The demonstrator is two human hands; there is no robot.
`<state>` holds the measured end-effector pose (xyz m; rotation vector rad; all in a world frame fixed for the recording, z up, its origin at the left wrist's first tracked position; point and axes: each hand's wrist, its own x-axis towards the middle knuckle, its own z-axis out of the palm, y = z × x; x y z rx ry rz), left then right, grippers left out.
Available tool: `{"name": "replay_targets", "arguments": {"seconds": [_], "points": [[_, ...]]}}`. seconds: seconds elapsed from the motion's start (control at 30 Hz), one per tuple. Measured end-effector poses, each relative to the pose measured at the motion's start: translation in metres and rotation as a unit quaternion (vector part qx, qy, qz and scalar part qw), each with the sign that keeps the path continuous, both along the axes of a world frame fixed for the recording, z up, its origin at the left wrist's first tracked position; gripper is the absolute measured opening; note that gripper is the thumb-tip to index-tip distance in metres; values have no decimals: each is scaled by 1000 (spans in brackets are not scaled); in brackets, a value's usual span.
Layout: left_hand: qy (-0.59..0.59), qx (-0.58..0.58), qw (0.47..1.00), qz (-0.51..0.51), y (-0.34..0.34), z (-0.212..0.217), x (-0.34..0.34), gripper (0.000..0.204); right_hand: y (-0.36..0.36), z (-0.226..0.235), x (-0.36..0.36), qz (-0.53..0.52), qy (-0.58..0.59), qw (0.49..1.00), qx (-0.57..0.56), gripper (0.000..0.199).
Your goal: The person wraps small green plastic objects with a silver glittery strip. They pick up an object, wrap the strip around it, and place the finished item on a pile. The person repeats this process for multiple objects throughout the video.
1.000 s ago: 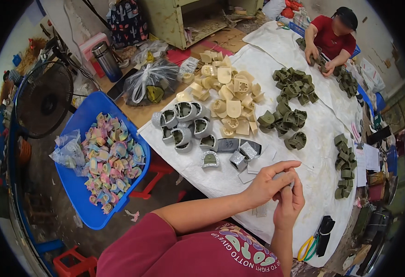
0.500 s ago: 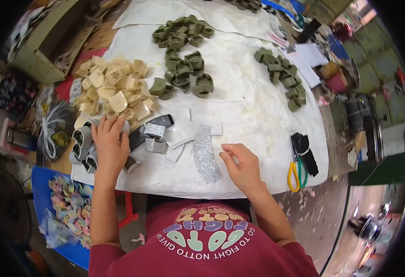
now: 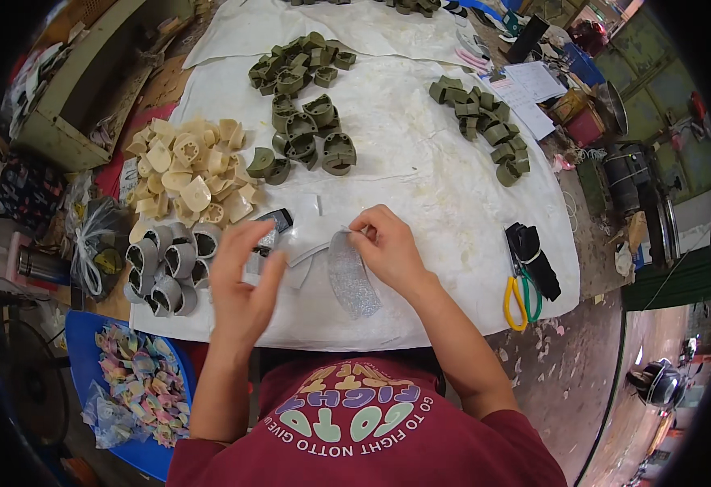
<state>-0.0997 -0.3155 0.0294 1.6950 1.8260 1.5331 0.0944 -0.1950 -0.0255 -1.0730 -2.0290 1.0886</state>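
The top end of a curved, glittery silver strip [image 3: 353, 284] is pinched between the thumb and fingers of my right hand [image 3: 386, 245]. Its lower part hangs down toward the table's near edge. My left hand [image 3: 244, 280], somewhat blurred, hovers left of the strip with thumb and fingers apart and nothing in them. Behind it, partly hidden, are a black strip [image 3: 281, 219] and a silver-covered piece. White strips [image 3: 311, 253] lie between my hands. Silver-covered, hollow heel-like pieces [image 3: 169, 272] stand grouped left of my left hand.
Cream heel-like pieces [image 3: 189, 174] are heaped at the left, olive-green ones [image 3: 302, 134] farther back and at the right [image 3: 489, 130]. Scissors [image 3: 522, 296] with yellow and green handles lie by a black bundle [image 3: 534, 260]. A blue tub [image 3: 88, 333] of colourful scraps stands below left.
My left hand has left the silver-covered pieces and moved right. My right hand has moved to the strip's top end and taken hold of it.
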Motion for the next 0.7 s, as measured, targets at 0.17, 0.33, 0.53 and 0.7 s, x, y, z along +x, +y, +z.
{"name": "replay_targets", "arguments": {"seconds": [0.17, 0.33, 0.53, 0.7], "points": [[-225, -180, 949, -126, 32, -27, 45, 20, -18, 20, 19, -59, 160, 985, 30, 18], [-285, -155, 943, -80, 54, -27, 79, 12, -31, 27, 44, -167, 179, 969, -14, 24], [-437, -223, 848, -201, 58, -3, 106, 10, -29, 34, 55, -120, 326, 914, -209, 33], [-503, -236, 797, -234, 61, -8, 123, 9, -44, 40, 43, -62, 421, 870, -247, 49]]}}
